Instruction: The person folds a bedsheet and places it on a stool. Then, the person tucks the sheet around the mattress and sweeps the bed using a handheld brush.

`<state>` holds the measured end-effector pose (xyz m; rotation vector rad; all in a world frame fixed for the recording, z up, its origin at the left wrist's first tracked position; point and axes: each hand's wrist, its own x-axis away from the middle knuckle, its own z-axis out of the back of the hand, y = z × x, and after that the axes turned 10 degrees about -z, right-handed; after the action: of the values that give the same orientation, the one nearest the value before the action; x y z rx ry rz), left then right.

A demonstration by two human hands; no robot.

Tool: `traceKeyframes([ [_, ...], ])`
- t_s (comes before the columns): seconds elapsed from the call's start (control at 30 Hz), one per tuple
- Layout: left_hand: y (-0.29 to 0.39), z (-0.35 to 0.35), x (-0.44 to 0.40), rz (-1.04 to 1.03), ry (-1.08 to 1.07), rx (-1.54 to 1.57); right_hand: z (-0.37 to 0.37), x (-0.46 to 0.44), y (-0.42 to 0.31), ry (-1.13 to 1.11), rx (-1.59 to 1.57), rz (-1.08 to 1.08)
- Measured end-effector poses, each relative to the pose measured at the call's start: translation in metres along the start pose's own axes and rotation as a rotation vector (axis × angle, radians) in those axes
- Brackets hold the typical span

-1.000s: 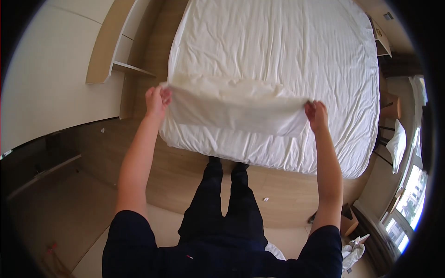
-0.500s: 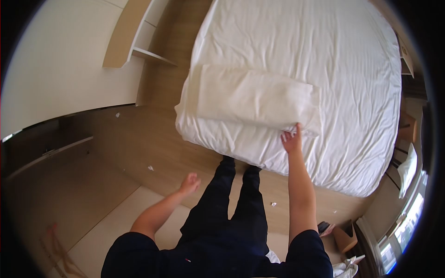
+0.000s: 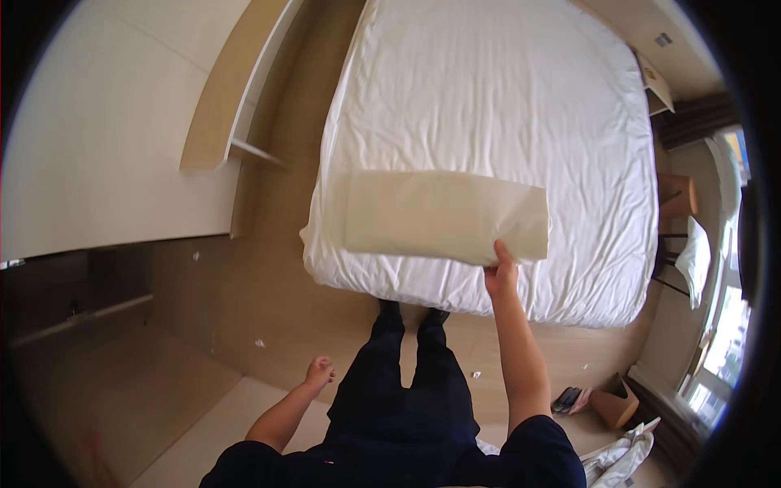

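Observation:
In the head view a white pillow (image 3: 431, 213) lies lengthwise across the near part of a bed with a wrinkled white sheet (image 3: 488, 98). My right hand (image 3: 502, 275) grips the pillow's near edge close to its right end. The thumb is on top, and the other fingers are partly hidden beneath the edge. My left hand (image 3: 320, 372) hangs beside my left leg with its fingers curled in, away from the bed, and nothing shows in it.
A wooden shelf unit (image 3: 213, 106) stands left of the bed on the wooden floor (image 3: 268, 211). Small white scraps (image 3: 260, 343) lie on the floor. At right are a white cushion (image 3: 694, 264), a window (image 3: 724, 350), a brown bin-like box (image 3: 616, 404) and shoes (image 3: 567, 398).
My right hand has closed on the pillow's near edge, its thumb now on top. The pillow looks flatter and straighter. The whole scene has shifted somewhat with my head.

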<state>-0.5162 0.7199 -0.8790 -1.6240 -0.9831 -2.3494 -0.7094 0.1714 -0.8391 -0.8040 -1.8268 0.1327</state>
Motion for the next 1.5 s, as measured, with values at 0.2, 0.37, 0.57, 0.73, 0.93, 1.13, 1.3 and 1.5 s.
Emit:
traceKeyframes([
  [0.2, 0.044, 0.006, -0.04, -0.247, -0.153, -0.054, 0.055, 0.166, -0.051, 0.09, 0.254, 0.292],
  [0.37, 0.094, 0.018, -0.086, -0.356, -0.181, -0.362, 0.147, 0.278, -0.061, 0.234, 0.416, 0.492],
  [0.57, 0.206, -0.033, -0.081, -0.463, -0.252, -0.382, 0.236, 0.387, -0.055, 0.458, 0.359, 0.592],
  [0.73, 0.267, -0.143, -0.047, -0.64, -0.344, -0.472, 0.308, 0.427, -0.052, 0.456, 0.215, 0.635],
  [0.93, 0.281, -0.338, 0.077, -0.814, -0.732, -0.548, 0.373, 0.464, -0.095, 0.506, 0.471, 0.633],
  [1.13, 0.266, -0.493, 0.271, -1.21, -1.115, -0.56, 0.385, 0.521, -0.171, 0.266, 0.675, 0.74],
  [1.3, 0.28, -0.601, 0.282, -1.371, -1.627, -0.812, 0.392, 0.56, -0.245, -0.139, 0.709, 0.802],
  [1.5, 0.312, -0.725, 0.287, -0.652, -1.792, -0.649, 0.471, 0.543, -0.316, -0.117, 0.571, 0.819],
])
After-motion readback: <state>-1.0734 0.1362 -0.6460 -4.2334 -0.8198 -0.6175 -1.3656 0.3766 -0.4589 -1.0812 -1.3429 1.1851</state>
